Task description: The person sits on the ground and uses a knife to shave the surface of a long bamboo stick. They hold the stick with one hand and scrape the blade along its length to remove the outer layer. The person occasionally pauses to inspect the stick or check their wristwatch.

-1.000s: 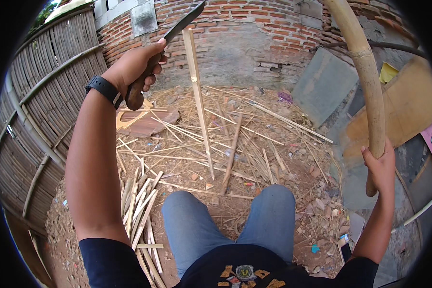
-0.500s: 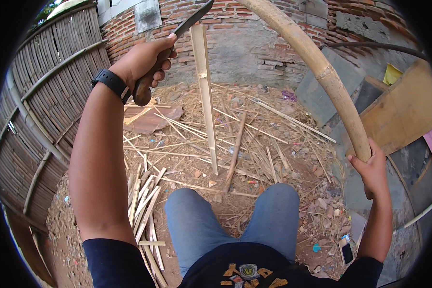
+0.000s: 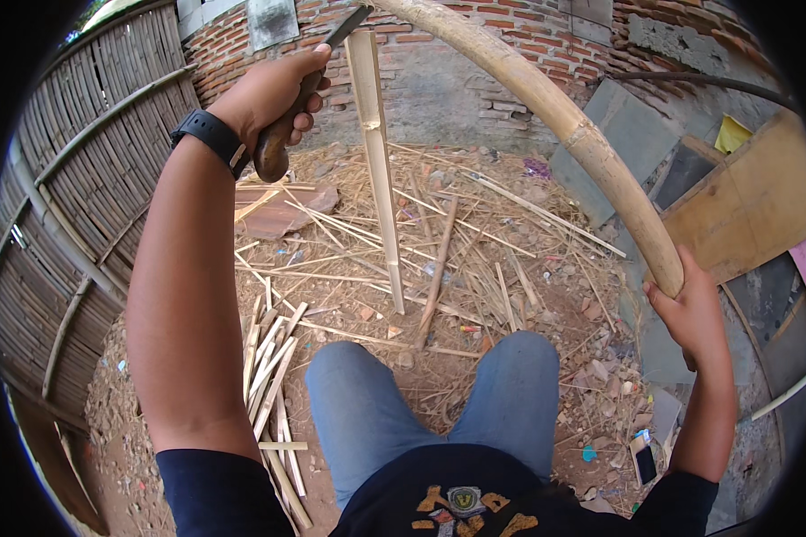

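My left hand (image 3: 285, 98) is closed round the wooden handle of a large knife (image 3: 346, 27), a dark strap on that wrist. The blade points up and away to the right, over the top end of a split bamboo piece (image 3: 374, 161). That piece stands upright, its pale inner side showing and its narrow foot at the ground. With my right hand (image 3: 690, 309) I grip the near end of a thick bamboo pole (image 3: 591, 143). It slants up and left, and its far end comes close to the blade's tip at the upper edge; whether they touch I cannot tell.
Split bamboo strips (image 3: 273, 371) lie piled by my left knee. More thin strips and a brown stick (image 3: 439, 268) litter the ground ahead. A woven bamboo fence (image 3: 90, 134) stands left, a brick wall (image 3: 439, 98) ahead, and leaning boards (image 3: 743, 206) right. A phone-like dark object (image 3: 645, 461) lies lower right.
The pole's far end has swung down and left toward the knife blade, and my right hand has lowered slightly at its near end. The knife's visible tip sits slightly further left.
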`<state>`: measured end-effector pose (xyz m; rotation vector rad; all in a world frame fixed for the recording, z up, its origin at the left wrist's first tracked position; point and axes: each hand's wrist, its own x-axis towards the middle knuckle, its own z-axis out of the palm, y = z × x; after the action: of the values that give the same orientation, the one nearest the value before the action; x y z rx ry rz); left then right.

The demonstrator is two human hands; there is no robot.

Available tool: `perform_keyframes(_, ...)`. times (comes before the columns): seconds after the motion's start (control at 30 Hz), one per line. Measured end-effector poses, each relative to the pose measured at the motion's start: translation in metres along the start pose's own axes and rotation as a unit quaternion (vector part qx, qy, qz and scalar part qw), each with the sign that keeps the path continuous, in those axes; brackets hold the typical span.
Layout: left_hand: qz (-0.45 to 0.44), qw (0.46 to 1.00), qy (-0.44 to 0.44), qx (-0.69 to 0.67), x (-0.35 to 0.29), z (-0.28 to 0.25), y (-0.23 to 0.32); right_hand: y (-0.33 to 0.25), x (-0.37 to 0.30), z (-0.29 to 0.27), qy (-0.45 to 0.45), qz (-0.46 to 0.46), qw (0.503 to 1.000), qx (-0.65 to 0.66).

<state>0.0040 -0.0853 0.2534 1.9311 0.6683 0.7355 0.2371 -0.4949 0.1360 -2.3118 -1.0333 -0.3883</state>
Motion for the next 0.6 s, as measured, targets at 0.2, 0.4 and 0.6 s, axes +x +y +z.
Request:
perform_keyframes(0.2, -0.008, 1.000, -0.008, -0.010, -0.003, -0.004, 0.000, 0.006, -0.008, 0.024, -0.034, 0.045, 0.985, 0.161)
perform_keyframes(0.4, -0.016, 0.999, -0.023, -0.042, -0.003, -0.003, 0.000, 0.013, -0.024, 0.051, -0.060, 0.086, 0.942, 0.320)
perform_keyframes(0.6, -0.026, 0.998, -0.025, -0.056, -0.002, -0.005, -0.001, 0.002, 0.003, 0.021, 0.101, 0.028, 0.973, 0.206)
